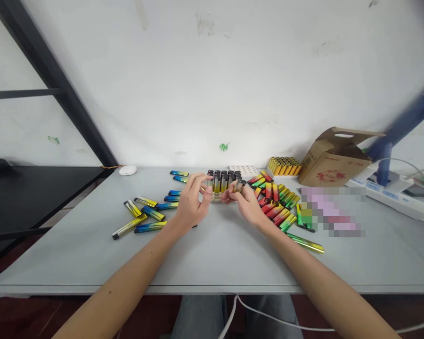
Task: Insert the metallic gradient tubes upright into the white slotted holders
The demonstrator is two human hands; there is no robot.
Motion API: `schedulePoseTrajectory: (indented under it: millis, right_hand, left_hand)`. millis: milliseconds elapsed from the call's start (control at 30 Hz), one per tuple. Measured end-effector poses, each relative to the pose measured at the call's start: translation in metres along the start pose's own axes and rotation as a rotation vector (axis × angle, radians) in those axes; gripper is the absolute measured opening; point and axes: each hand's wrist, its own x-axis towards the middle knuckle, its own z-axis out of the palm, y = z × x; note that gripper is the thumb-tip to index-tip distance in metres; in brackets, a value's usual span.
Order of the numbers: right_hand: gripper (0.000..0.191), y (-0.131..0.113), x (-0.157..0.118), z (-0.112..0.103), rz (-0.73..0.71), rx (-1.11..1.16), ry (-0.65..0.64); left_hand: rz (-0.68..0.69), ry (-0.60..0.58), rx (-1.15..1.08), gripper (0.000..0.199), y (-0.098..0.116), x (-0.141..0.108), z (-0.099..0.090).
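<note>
I am pinching a tilted lighter (239,184) in the right hand (246,202), beside upright lighters (217,182) on the desk (226,254). I am holding the left hand (191,202) half-curled; cannot tell whether it is gripping anything. Risk: a sideways bump could be toppling those standing.

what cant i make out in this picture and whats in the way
All in the head view:
Held lighter: mostly covered by the right hand.
Rack: right part of its front hidden behind that same hand.
Box: small print too small to read.
Pink patch: masked by pixel blocks.
Legs: cut off by the bottom edge.
</note>
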Motion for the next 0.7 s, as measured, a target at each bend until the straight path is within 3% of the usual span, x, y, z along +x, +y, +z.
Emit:
schedulePoseTrajectory:
  millis: [167,300,467,567,700]
  right_hand:
    - [0.017,-0.010,0.003,-0.003,0.193,0.296,0.004]
    - [0.010,-0.012,0.006,-0.008,0.236,0.365,0.053]
    - [0.025,-0.013,0.006,-0.015,0.247,0.484,-0.034]
    - [0.039,-0.011,0.008,-0.016,0.247,0.468,-0.011]
    - [0.045,-0.005,0.011,-0.016,0.253,0.395,0.046]
  left_hand:
    - [0.002,-0.045,0.027,0.023,0.002,-0.005,0.003]
    - [-0.033,-0.040,0.006,0.031,0.000,-0.006,0.004]
    - [-0.067,-0.006,-0.006,0.032,-0.006,-0.004,0.002]
    - [-0.056,-0.009,0.006,0.030,-0.006,-0.003,0.002]
    - [-0.017,-0.011,0.033,0.027,-0.003,-0.002,0.002]
